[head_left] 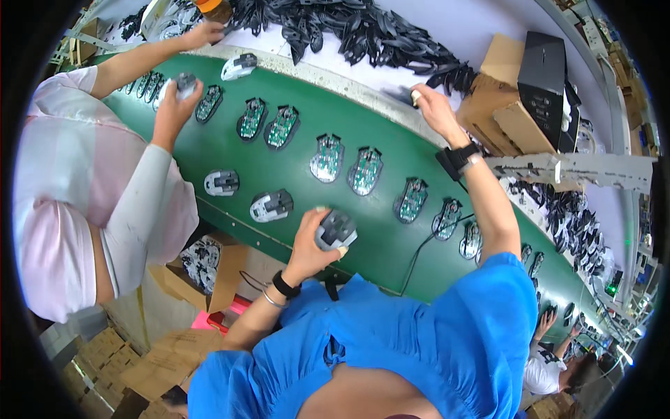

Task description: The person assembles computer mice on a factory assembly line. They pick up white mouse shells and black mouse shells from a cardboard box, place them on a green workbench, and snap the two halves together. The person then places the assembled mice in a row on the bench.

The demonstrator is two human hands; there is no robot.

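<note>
My left hand [306,248] is closed around a grey and black computer mouse top shell [336,230], held over the near edge of the green bench. My right hand [434,110] is stretched to the far side, its fingers pinched on a small black plastic piece [399,93] that is blurred. Just beyond it, many black plastic pieces [363,31] lie heaped on the white ledge. Two grey mouse shells [271,205] [222,182] rest left of my left hand. Between my hands lie mouse bases with green circuit boards [365,170] [326,158].
A co-worker at the left holds a grey mouse shell [184,85]; their other hand [204,35] is at the ledge. Open cardboard boxes [506,115] stand beyond my right wrist. More mouse bases [410,200] line the green bench [279,174]. A black cable [413,262] crosses its near edge.
</note>
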